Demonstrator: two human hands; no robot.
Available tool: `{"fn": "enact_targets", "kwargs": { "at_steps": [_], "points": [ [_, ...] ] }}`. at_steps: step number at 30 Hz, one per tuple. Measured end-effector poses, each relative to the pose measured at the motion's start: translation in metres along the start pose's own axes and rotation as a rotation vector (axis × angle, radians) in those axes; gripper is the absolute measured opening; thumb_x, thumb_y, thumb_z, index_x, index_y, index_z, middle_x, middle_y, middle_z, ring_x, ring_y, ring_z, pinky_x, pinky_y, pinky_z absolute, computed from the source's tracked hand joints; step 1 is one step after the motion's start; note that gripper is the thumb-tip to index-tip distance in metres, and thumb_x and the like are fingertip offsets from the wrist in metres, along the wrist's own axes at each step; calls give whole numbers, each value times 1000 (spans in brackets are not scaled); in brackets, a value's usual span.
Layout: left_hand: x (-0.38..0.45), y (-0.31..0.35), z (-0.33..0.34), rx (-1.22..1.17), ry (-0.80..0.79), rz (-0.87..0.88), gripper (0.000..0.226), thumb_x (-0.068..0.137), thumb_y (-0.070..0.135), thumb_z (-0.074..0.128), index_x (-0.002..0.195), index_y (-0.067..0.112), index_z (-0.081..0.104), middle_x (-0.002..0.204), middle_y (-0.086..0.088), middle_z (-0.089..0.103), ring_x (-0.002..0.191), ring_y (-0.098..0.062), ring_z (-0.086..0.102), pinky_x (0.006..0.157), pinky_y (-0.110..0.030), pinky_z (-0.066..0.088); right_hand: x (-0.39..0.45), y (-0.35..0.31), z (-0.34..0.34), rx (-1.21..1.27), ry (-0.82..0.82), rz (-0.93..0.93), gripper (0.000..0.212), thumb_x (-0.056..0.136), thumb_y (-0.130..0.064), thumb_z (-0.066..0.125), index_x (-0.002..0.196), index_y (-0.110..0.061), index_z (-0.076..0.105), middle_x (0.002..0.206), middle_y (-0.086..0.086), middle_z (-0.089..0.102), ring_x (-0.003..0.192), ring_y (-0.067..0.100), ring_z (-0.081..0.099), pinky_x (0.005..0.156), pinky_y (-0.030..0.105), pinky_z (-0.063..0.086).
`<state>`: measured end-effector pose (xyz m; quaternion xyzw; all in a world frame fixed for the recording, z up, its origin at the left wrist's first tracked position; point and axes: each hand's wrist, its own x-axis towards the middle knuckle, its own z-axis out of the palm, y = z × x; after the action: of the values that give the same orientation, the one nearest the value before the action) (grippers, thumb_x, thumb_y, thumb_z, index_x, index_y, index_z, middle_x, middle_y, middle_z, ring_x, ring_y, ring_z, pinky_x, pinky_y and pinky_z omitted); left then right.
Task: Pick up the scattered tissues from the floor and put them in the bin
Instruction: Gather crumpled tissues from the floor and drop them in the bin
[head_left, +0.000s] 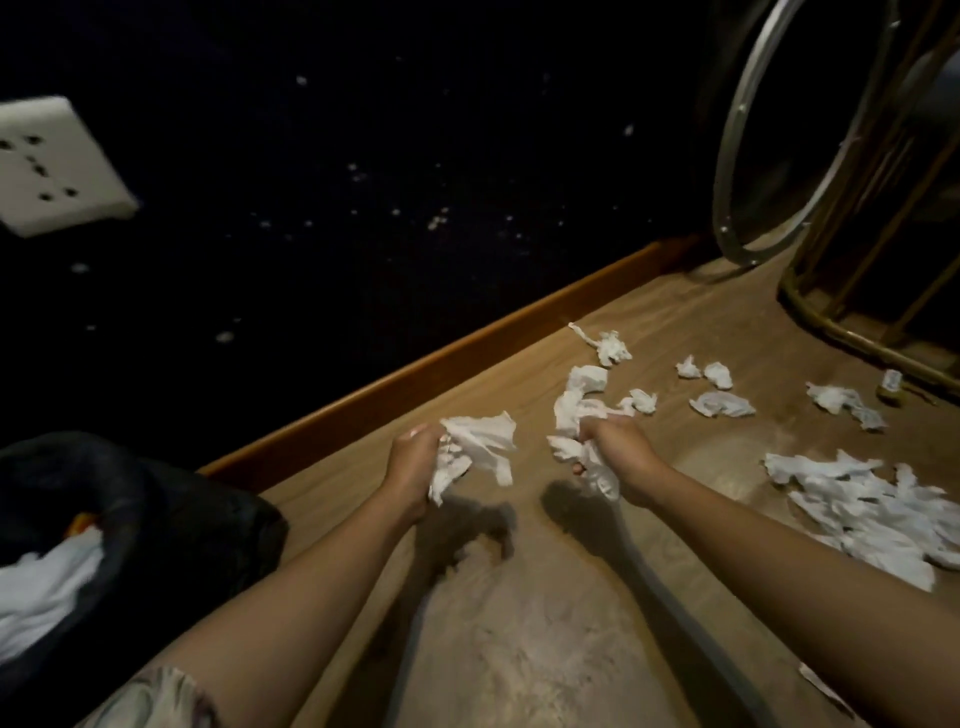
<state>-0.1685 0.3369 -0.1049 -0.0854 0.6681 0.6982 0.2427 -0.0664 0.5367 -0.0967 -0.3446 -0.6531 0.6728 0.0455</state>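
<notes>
Both my hands are over the wooden floor (545, 597), each closed on crumpled white tissue. My left hand (413, 460) grips a bunch of tissues (480, 447). My right hand (618, 449) holds another bunch (571, 410) that trails above and below the fist. Several loose tissues lie beyond my right hand, such as one scrap (722, 404) and one near the skirting (610, 347). A larger heap of tissue (872, 512) spreads at the right. The bin (171, 525), lined with a black bag, stands at the lower left with white tissue (47, 587) inside.
A dark wall with white specks rises behind an orange-brown skirting board (467, 358). A white wall socket (57, 166) is at the upper left. A metal hoop (753, 171) and a brass-coloured frame (852, 332) stand at the upper right. A small object (891, 384) lies by the frame.
</notes>
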Motion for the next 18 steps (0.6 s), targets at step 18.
{"fn": "enact_targets", "kwargs": {
  "at_steps": [18],
  "points": [
    [-89,102,-252,-109,782,563,23,78,23,79,95,19,65,89,-1,72,83,-14,70,71,-26,55,-89,-78,333,369,-765,134,20,80,-10,70,97,0,68,90,19,70,79,32,67,74,41,54]
  ]
}}
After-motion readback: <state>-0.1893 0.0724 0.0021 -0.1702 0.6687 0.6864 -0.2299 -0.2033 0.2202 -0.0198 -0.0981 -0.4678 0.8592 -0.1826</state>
